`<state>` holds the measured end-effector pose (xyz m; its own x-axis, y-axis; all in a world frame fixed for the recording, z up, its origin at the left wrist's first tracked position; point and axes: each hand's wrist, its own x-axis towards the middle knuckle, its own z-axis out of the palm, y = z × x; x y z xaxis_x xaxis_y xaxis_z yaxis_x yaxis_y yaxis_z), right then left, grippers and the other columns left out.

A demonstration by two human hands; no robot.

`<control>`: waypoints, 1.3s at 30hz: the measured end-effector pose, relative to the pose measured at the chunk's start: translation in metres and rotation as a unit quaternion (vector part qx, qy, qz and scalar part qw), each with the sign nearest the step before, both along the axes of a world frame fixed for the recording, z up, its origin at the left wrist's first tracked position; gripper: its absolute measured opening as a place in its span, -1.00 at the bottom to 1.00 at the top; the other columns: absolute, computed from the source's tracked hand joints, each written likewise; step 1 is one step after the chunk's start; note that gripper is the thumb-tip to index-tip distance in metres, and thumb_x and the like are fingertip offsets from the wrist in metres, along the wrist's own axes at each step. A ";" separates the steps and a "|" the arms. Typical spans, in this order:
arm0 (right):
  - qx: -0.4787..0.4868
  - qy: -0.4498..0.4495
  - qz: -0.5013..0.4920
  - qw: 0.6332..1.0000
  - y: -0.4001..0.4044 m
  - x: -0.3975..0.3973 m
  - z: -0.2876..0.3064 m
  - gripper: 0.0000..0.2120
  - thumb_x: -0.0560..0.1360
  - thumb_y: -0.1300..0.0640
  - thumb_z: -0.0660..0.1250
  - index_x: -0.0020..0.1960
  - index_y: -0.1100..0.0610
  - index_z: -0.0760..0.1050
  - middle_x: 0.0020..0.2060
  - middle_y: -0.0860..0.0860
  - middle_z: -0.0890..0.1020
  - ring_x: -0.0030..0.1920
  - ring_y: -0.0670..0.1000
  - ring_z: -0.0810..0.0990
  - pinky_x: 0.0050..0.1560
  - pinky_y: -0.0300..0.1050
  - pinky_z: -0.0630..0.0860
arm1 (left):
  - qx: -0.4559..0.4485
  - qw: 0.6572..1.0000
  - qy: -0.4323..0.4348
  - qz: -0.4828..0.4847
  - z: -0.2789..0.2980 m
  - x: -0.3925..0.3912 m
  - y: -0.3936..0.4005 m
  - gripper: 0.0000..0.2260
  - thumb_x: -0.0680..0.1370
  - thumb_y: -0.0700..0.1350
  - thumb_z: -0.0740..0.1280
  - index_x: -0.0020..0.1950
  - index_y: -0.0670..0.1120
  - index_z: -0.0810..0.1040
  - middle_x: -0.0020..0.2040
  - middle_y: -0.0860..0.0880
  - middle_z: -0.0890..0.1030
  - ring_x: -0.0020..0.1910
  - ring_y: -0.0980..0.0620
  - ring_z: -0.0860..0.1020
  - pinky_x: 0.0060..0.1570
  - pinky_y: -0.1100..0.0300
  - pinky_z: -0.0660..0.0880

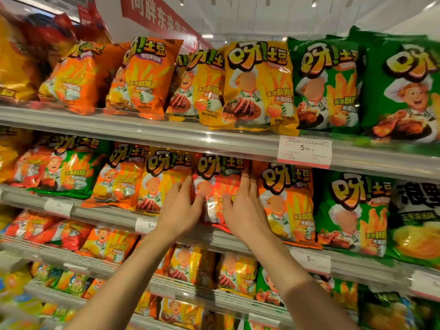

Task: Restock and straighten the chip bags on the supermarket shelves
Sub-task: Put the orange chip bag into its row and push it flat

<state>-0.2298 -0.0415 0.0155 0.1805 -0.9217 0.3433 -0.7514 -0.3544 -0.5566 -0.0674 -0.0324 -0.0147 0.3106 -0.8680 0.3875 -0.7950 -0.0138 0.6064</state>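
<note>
Both hands up at the middle shelf, flanking one red bag that stands between a yellow bag on its left and an orange bag on its right. Left hand pressed against the red bag's left edge, fingers spread and loose, thumb across the lower front. Right hand flat against its right edge, fingers pointing up, thumb on the front. Neither clenched; more a two-sided cradle than a firm grasp. Long axis of the bag roughly upright, top leaning a little left and back under the shelf above, bottom edge near the shelf lip. Dead centre between the palms, straight ahead and slightly above wrist level, equally near to both. Probably squaring up next: an even inward squeeze, then a nudge to bring the face forward.
</note>
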 end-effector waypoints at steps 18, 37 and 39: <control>0.006 -0.101 0.032 0.994 -0.012 -0.007 -0.016 -0.30 0.61 -0.13 0.28 0.63 -0.02 0.04 0.58 -0.06 0.22 0.54 0.00 0.24 0.39 -0.14 0.24 | -0.112 0.988 0.094 -0.043 0.005 0.013 0.006 -0.29 0.54 0.36 0.26 0.56 -0.02 0.32 0.51 -0.04 0.41 0.42 0.05 0.40 0.28 0.18 0.31; 0.007 -0.169 0.202 0.965 0.020 -0.015 -0.046 -0.33 0.46 -0.36 0.34 0.46 -0.47 0.07 0.37 -0.35 0.30 0.35 -0.14 0.41 0.31 0.05 0.50 | -0.153 0.971 0.175 0.054 -0.016 0.009 0.097 -0.46 0.53 0.29 0.36 0.49 0.23 0.38 0.32 0.22 0.49 0.29 0.26 0.48 0.26 0.03 0.51; 0.000 -0.167 0.210 0.963 0.024 -0.005 -0.048 -0.34 0.46 -0.35 0.35 0.43 -0.51 0.07 0.37 -0.36 0.29 0.32 -0.18 0.40 0.25 -0.05 0.49 | -0.158 0.971 0.171 0.058 -0.018 0.019 0.104 -0.46 0.53 0.29 0.36 0.49 0.23 0.38 0.31 0.30 0.47 0.29 0.32 0.44 0.27 0.12 0.48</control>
